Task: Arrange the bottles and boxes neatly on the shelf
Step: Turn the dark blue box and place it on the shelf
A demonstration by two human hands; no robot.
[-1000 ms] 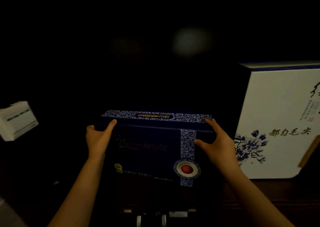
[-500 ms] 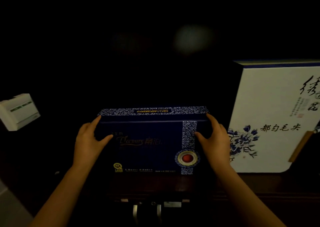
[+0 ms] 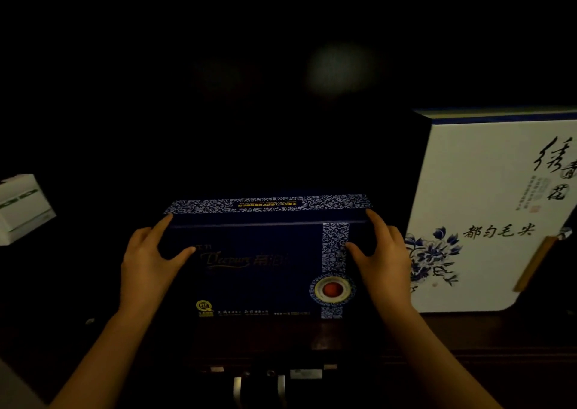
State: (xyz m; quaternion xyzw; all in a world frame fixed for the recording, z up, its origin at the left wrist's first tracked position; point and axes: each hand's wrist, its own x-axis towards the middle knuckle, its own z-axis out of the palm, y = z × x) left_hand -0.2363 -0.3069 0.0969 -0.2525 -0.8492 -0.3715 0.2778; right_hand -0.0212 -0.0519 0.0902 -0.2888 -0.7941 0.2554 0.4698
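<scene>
A dark blue box [image 3: 259, 262] with a patterned blue-and-white band and a red round seal stands upright on the dark wooden shelf [image 3: 468, 333]. My left hand [image 3: 146, 265] grips its left end and my right hand [image 3: 384, 258] grips its right end, fingers over the top edge. A tall white box [image 3: 487, 208] with blue flowers and black writing stands just to the right, close to my right hand. The shelf's back is too dark to see.
A small white box [image 3: 22, 205] with green marks sits at the far left edge of the view. Below the shelf's front edge, metal parts [image 3: 259, 380] show dimly. A faint light spot glows on the dark back wall.
The blue box has gone from tilted towards me to standing upright on the shelf, slightly further left. Both hands stayed on its ends, my left hand sliding down its side.
</scene>
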